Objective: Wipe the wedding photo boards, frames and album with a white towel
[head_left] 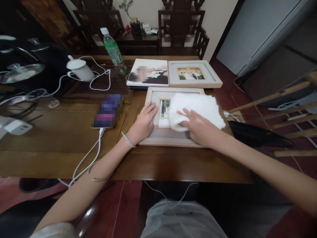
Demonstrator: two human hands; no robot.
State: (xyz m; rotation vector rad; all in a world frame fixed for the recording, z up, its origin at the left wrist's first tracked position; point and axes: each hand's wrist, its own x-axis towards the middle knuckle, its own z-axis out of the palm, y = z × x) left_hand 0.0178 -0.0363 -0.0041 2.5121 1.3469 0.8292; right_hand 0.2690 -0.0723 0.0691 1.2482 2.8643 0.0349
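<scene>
A light wooden picture frame [170, 138] lies flat on the table in front of me, a small photo showing in its middle. My left hand [145, 122] holds the frame by its left side, fingers over the rim. My right hand [198, 125] is closed on a white cloth [203, 107] with a ragged edge and presses it onto the frame. The cloth hides the right part of the photo and the frame's upper right corner. Behind it lie another framed photo [213, 74] and a white-edged photo panel [148, 71].
Left of the frame, a phone [107, 110] lies plugged into a white cable. Farther back stand a green-labelled bottle [114, 53] and a lidded white cup [80, 69]. A power strip [17, 125] sits at the left. The wooden table's [183, 165] front edge is near my body.
</scene>
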